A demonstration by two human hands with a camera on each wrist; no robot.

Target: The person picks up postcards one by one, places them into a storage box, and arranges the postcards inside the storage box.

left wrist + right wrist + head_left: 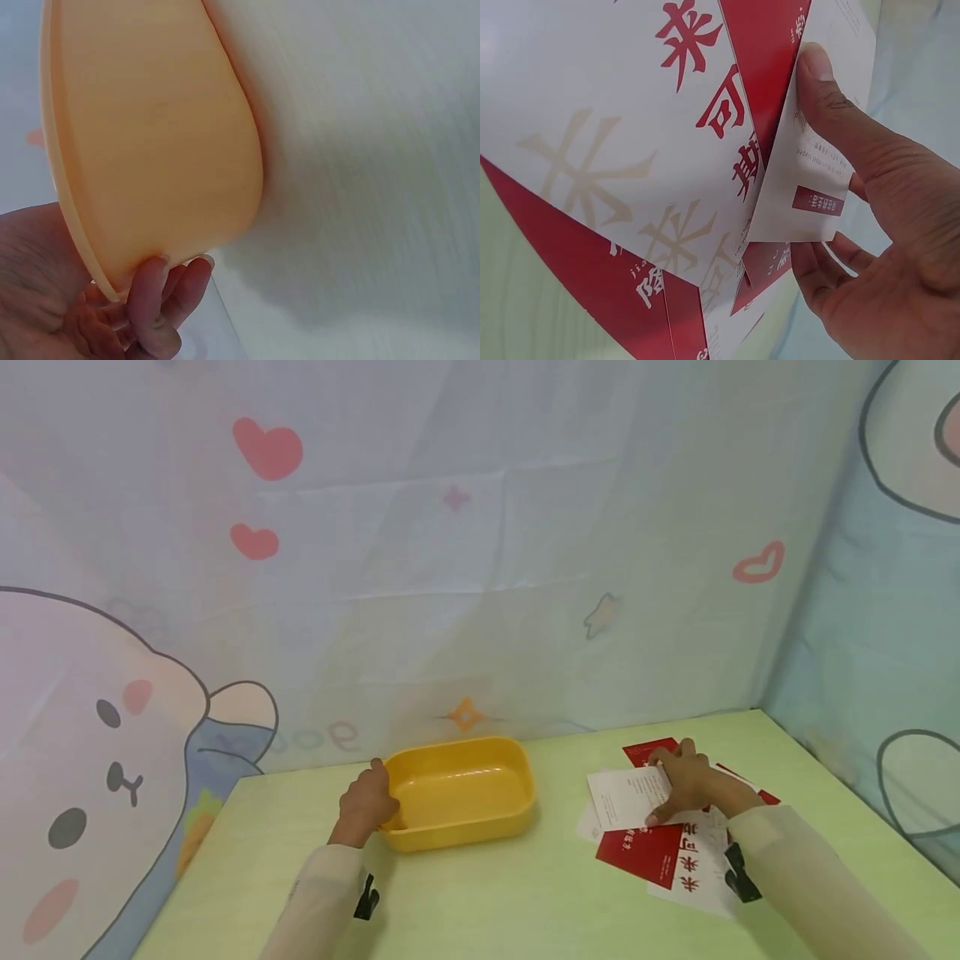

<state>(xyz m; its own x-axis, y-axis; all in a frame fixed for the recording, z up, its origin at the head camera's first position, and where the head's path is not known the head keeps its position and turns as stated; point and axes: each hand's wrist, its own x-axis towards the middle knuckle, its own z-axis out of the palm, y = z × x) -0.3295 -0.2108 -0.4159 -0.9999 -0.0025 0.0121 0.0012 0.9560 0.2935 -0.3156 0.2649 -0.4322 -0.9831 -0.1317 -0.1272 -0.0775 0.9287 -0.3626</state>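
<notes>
At the left end of a shallow yellow plastic tray (465, 837), my left hand (365, 806) grips the rim. The left wrist view shows its fingers bent against the tray's outer wall (157, 142); the tray's inside is hidden there. My right hand (684, 781) pinches a white printed card (624, 800) by its edge, thumb on the printed face. In the right wrist view this card (814, 169) stands tilted above the others. Beneath it lie overlapping red cards (647, 857) and a white card with large red characters (699, 883).
The pale green tabletop (570, 910) carries the tray left of the cards. A patterned cloth (420, 635) hangs along the table's back edge, and another cloth (862, 677) hangs at the right side.
</notes>
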